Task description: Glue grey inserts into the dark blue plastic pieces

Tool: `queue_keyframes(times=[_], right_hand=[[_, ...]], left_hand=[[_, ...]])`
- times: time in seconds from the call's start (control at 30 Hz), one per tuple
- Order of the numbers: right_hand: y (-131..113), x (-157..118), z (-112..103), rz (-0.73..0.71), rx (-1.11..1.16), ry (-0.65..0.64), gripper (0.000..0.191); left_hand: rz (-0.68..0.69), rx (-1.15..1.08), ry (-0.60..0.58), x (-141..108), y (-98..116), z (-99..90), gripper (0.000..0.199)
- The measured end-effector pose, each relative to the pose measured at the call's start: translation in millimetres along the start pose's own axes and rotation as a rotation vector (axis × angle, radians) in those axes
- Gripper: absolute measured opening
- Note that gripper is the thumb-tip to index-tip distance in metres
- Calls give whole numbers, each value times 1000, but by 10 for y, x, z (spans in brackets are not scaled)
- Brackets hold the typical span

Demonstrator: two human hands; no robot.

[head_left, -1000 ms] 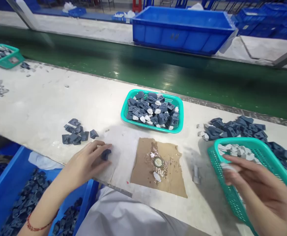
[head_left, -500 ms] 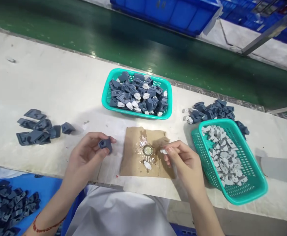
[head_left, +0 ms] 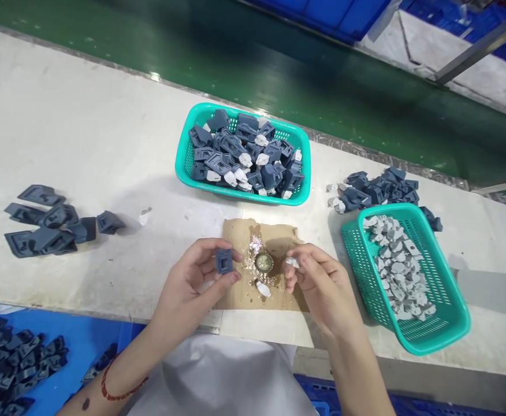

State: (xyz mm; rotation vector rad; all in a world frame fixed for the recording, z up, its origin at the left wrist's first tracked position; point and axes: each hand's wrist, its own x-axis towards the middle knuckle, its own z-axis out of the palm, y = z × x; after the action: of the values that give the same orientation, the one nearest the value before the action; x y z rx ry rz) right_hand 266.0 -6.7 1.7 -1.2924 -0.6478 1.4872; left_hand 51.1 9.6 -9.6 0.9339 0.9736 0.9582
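my left hand (head_left: 192,280) pinches a navy block (head_left: 224,262), my right hand (head_left: 324,286) a white piece (head_left: 292,262), held apart either side of the round disc (head_left: 264,262) on the cardboard (head_left: 238,297); best I grip edges lightly, block's open face unobstructed

Quick map of the surface (head_left: 84,156), going by the cardboard (head_left: 235,297)
Round dish (head_left: 264,263) on the cardboard, plus one loose small piece (head_left: 262,288) nearer its front; parts basket (head_left: 307,167) behind it, small-piece basket (head_left: 363,271) to its right, a heap of parts (head_left: 365,188) behind-right, a cluster of blocks (head_left: 56,240) well left, and a bin (head_left: 97,332) of more blocks lower down, front-left.
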Motion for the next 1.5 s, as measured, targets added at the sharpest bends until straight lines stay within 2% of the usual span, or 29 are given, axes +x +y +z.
queue_keyframes(times=[0.17, 0.33, 0.5, 0.73, 0.83, 0.97, 1.03, 1.17, 1.37, 1.5], right_hand=[[-76, -16, 6, 54, 42, -88, 19], [-60, -28, 50, 56, 8, -77, 29], [-25, -30, 45, 5, -22, -51, 27], [71, -38, -32, -198, -324, 169, 23], [88, -71, -31, -266, -492, 187, 17], [86, -101, -19, -364, -763, 147, 9], [83, -98, -8, -411, -840, 121, 8], [100, -72, 16, -456, -891, 91, 9], [152, -55, 11, -394, -860, 63, 17], [129, -77, 16, -419, -886, 82, 17]], left_hand=[[18, 23, -5, -12, -49, 18, 23], [35, 62, -19, -12, -47, 19, 22], [75, 144, -21, -5, -24, 33, 23], [159, 261, -15, -24, -33, 27, 23], [204, 328, -11, -26, -45, 25, 22], [91, 285, 8, -24, -54, 43, 28], [70, 272, 7, -27, -58, 50, 25], [83, 262, 12, -27, -59, 64, 24], [61, 256, 23, -21, -14, 82, 18], [75, 256, 47, -36, 9, 88, 19]])
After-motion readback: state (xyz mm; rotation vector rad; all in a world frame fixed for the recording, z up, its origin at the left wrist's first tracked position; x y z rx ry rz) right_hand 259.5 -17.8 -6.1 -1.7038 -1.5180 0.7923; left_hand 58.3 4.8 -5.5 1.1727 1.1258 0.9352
